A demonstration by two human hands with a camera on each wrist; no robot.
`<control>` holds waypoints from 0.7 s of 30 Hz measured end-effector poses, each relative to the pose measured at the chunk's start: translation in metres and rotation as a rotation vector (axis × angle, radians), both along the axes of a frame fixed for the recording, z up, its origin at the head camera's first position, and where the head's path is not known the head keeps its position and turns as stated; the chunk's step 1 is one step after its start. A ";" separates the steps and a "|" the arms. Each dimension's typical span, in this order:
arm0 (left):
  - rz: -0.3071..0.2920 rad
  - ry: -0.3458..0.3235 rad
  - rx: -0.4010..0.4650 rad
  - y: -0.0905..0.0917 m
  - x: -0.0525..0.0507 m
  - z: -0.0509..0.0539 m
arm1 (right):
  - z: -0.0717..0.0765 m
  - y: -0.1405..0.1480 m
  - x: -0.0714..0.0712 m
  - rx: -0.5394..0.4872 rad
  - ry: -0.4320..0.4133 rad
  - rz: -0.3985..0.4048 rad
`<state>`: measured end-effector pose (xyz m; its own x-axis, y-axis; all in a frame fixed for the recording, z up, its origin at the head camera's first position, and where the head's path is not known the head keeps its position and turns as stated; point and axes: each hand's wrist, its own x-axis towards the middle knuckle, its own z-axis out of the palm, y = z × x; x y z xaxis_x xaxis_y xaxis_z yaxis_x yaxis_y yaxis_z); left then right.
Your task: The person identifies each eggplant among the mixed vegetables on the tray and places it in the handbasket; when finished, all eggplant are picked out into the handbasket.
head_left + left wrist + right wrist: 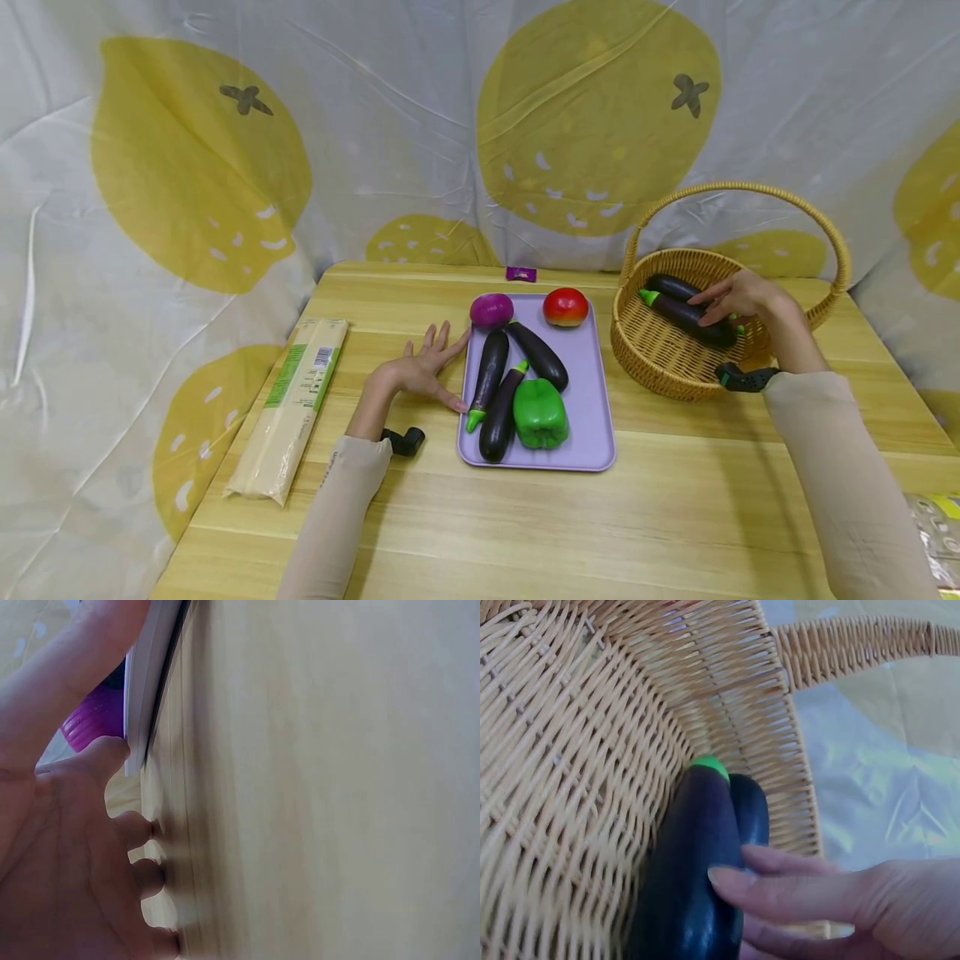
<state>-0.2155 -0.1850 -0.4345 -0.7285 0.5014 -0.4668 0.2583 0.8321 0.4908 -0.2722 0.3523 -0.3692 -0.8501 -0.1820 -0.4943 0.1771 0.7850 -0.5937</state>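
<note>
My left hand (422,372) has its fingers spread beside a lilac tray (592,417), with index finger and thumb at its left edge. In the left wrist view the other fingertips rest on the table. On the tray lie a purple onion (492,311), a red tomato (566,307), a green bell pepper (541,414) and three eggplants (489,371). My right hand (742,298) reaches into a wicker basket (652,367). Its fairly straight fingers touch the nearer eggplant (694,862) of two; the farther eggplant (750,806) lies against it, partly hidden.
A long pale packet with a green label (288,408) lies at the table's left. Behind the tray is a small purple wrapper (521,274). The basket's tall handle (750,188) arches above it. A clear package (937,533) shows at the right edge.
</note>
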 end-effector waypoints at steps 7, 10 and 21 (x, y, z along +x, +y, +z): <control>0.000 0.004 -0.005 0.000 0.000 0.000 | 0.004 -0.003 0.001 0.014 0.033 0.022; 0.001 0.001 -0.006 0.000 0.001 0.000 | 0.010 -0.009 0.005 0.058 0.126 0.079; 0.004 0.001 -0.006 0.002 0.000 0.001 | 0.046 -0.058 0.030 0.019 0.275 0.199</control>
